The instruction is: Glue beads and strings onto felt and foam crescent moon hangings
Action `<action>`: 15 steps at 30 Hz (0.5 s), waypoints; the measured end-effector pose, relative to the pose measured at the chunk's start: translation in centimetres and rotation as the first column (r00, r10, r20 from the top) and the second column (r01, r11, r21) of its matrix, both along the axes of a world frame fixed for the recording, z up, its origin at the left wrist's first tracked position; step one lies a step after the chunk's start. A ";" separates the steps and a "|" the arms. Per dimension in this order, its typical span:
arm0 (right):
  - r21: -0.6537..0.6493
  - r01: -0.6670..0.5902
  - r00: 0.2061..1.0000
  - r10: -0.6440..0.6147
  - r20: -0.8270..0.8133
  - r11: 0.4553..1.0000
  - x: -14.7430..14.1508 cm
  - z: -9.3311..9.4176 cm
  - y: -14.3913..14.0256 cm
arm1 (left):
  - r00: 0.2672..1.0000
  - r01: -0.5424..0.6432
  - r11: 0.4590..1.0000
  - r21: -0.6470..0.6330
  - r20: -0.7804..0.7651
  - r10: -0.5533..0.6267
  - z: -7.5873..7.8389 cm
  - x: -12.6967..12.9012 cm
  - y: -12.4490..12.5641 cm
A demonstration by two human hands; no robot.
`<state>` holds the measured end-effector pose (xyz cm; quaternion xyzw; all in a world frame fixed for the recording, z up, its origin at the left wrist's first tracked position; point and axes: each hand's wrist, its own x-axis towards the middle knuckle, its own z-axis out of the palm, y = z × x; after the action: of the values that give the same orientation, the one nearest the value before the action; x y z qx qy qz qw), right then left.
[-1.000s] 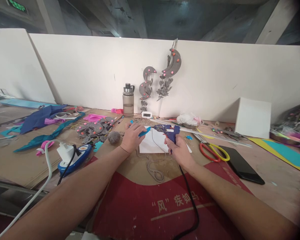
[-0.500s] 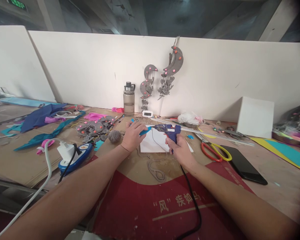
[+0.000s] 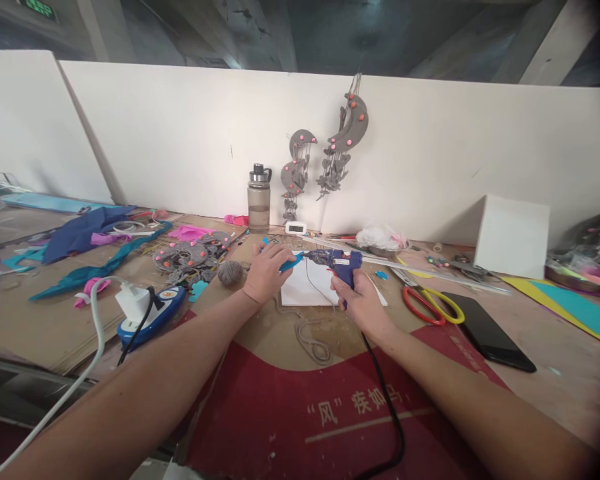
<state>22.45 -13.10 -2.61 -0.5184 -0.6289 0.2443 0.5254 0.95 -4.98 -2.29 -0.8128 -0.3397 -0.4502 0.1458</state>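
Observation:
My right hand (image 3: 360, 301) grips a blue hot glue gun (image 3: 341, 261), its nozzle pointing left, its black cord (image 3: 386, 407) trailing toward me. My left hand (image 3: 263, 272) pinches a small teal felt piece (image 3: 291, 262) whose tip meets the glue gun's nozzle. Both are held just above a white sheet (image 3: 310, 288) lying on the brown cardboard table top. A loop of grey string (image 3: 312, 345) lies below the sheet.
Red-and-yellow scissors (image 3: 433, 304) and a black phone (image 3: 487, 330) lie to the right. A grey yarn ball (image 3: 229, 272), grey felt shapes (image 3: 190, 257), a power strip (image 3: 150, 313), a bottle (image 3: 259, 200) and a white box (image 3: 517, 235) stand around. Grey moon ornaments (image 3: 347, 130) hang on the white wall.
The view has shifted slightly. Both hands stay in place, with the glue gun nozzle still against the teal piece.

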 end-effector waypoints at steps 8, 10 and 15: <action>-0.057 0.005 1.000 -0.005 -0.011 0.998 -0.2 0.4 -0.2 | 1.000 0.015 1.000 -0.005 0.012 -0.015 0.1 0.0 -0.1; -0.056 -0.003 1.000 0.003 -0.004 0.998 -0.2 0.4 -0.3 | 1.000 0.015 1.000 -0.004 0.023 -0.015 0.1 0.0 -0.1; -0.038 0.021 1.000 -0.022 -0.016 0.999 0.0 0.1 0.0 | 1.000 0.020 0.999 -0.026 0.010 -0.019 0.1 0.0 -0.2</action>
<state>22.47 -13.12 -2.53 -0.5330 -0.6141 0.2548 0.5233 0.96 -5.16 -2.22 -0.8156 -0.3383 -0.4513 0.1292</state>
